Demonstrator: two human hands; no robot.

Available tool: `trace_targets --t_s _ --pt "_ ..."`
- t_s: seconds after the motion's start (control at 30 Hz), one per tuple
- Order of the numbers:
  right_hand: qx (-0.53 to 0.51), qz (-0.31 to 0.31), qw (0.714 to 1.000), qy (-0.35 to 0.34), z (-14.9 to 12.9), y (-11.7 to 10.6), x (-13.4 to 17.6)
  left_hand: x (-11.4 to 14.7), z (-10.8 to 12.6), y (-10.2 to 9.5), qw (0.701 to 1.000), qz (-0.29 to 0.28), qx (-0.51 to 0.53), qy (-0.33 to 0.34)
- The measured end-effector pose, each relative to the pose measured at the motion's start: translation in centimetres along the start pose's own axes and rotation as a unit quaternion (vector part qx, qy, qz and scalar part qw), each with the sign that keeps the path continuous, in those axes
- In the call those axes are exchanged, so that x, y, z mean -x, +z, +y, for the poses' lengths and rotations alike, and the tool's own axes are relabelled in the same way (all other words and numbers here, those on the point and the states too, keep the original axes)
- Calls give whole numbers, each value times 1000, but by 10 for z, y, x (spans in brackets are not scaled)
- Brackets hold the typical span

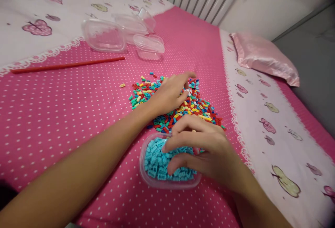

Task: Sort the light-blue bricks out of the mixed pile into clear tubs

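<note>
Partly hidden: mixed bricks point(192, 108) | left hand point(169, 93) — grip unclear | right hand point(210, 142) — unclenched, part-covering tub point(142, 165)

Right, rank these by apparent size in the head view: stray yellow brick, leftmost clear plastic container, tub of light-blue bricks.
Largest to smallest:
Tub of light-blue bricks
Leftmost clear plastic container
Stray yellow brick

No text, label, brand, number or sign can be read anywhere in this view.

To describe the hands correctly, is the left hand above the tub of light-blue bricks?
No, the left hand is over the multicoloured pile, beyond the tub.
</note>
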State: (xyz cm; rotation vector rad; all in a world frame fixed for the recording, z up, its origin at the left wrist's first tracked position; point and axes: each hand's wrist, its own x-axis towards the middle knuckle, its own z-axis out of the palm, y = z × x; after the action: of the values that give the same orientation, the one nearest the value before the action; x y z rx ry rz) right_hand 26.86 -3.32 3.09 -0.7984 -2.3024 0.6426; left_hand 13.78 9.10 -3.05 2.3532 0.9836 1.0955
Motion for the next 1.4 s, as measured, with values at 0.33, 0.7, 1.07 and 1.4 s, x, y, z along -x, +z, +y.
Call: trace_targets --t_s 0.33,0.7,1.07,1.4 --pt "202 157 951 171 89 -48 12 -2 -1 -2 999 -29 -37 9" --pt "227 105 947 201 172 -37 29 -2 -10 -3 997 -31 -59 31" --pt "186 88 957 202 160 -52 26 -3 -11 -3 997 -36 -67 29" --pt "210 117 951 196 152 -53 23 -2 -10 -4 997 -35 -69 20"
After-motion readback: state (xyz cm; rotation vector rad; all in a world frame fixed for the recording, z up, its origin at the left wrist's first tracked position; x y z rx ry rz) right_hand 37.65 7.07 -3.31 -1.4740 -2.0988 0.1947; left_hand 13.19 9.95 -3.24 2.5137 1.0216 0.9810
